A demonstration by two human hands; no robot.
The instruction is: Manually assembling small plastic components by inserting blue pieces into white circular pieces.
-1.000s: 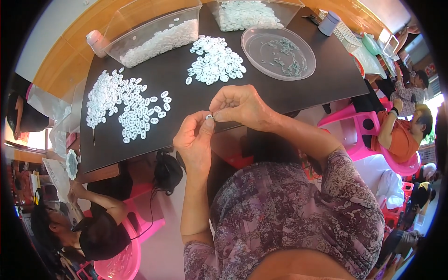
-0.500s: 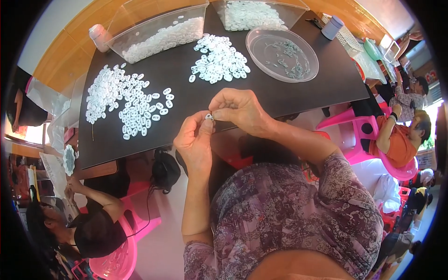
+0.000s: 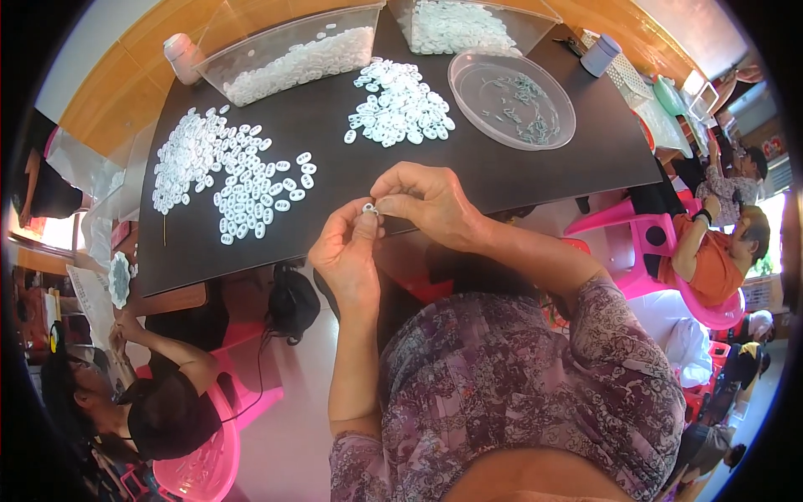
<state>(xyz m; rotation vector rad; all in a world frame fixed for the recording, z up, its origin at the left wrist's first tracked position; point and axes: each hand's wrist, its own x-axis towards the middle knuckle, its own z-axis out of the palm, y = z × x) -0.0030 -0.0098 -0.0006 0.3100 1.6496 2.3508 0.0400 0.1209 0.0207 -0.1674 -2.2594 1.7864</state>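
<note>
Just off the near edge of the table, my left hand pinches a small white plastic oval piece between thumb and fingers. My right hand is closed at the same piece, thumb and forefinger pressed together against it; whatever lies between those fingertips is too small to make out. Beyond my hands lies a heap of similar white two-holed oval pieces. Another, wider heap of white ovals spreads on the left. A clear round dish to the right holds small grey-green slivers.
Two clear plastic bins of white pieces line the back of the dark table. A pink bottle and a grey-lidded container stand at the far corners. People sit on pink chairs on both sides.
Both hands stay together at the white piece, with only slight shifts of the fingers. The whole view has tilted slightly.
</note>
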